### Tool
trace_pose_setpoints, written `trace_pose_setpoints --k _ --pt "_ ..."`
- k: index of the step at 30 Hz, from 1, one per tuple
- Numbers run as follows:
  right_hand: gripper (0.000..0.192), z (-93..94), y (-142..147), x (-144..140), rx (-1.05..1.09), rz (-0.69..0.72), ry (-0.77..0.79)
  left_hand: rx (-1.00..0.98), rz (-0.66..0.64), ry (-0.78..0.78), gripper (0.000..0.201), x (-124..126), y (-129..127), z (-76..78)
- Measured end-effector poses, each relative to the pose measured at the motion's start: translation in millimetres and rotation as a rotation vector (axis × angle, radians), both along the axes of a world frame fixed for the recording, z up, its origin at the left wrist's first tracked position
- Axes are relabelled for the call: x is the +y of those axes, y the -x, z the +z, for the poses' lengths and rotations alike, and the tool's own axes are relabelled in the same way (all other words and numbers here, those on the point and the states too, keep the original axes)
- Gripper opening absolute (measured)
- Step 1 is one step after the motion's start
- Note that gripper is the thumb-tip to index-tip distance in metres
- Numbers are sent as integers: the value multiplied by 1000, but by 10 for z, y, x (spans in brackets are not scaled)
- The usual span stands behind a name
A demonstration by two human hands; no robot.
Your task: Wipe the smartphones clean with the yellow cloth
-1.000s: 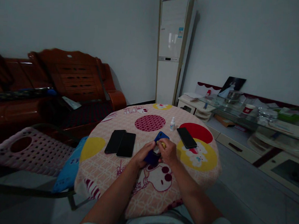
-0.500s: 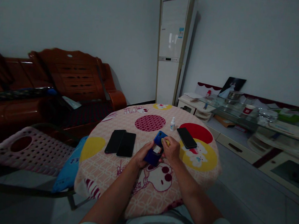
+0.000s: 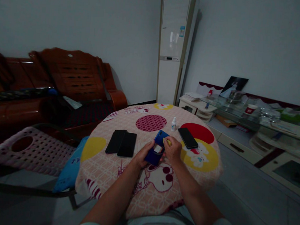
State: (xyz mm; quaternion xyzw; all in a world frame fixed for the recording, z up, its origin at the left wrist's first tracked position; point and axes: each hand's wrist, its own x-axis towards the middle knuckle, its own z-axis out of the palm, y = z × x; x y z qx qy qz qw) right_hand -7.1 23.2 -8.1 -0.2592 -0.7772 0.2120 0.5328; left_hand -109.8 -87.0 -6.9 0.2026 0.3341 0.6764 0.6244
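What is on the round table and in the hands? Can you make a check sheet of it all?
Surface: round table under a pink cartoon cloth with coloured circles.
Job's things: blue phone, back up, tilted; a small yellow thing, too small to identify.
Clutter: two black phones side by side at left; one black phone at right; small white bottle standing behind.
Hands: left hand holds the blue phone's lower end; right hand pinches the yellow thing at its upper part.
Cables: nothing seen.
Surroundings: wooden sofa, perforated chair, tall white air conditioner, glass stand crowded with items.
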Motion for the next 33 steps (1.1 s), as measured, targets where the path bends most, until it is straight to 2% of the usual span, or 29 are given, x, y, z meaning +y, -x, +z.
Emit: trace_pose_setpoints --k 2,7,11,16,21,24,28,33 --pt "19 -5 9 -10 -27 13 -12 42 10 -34 42 11 -12 -11" --pt "19 3 2 -11 -27 -66 25 116 -23 -106 40 22 -19 -18" --pt "18 3 -7 -7 -49 -9 -21 125 -32 -111 40 15 -14 -6" --pt "19 -16 -1 6 -33 -71 -38 128 -17 -115 44 15 -26 16" --pt "17 -31 0 6 -72 -21 -73 123 -23 -115 43 6 -42 24" --pt "18 -15 -3 13 -23 -57 -66 87 -12 -86 43 -5 -41 25" --pt "20 47 -51 29 162 -114 -35 -42 -83 -59 55 -33 -12 51" --pt "21 115 -111 -12 231 -125 -3 -159 -154 -123 67 -63 35 106"
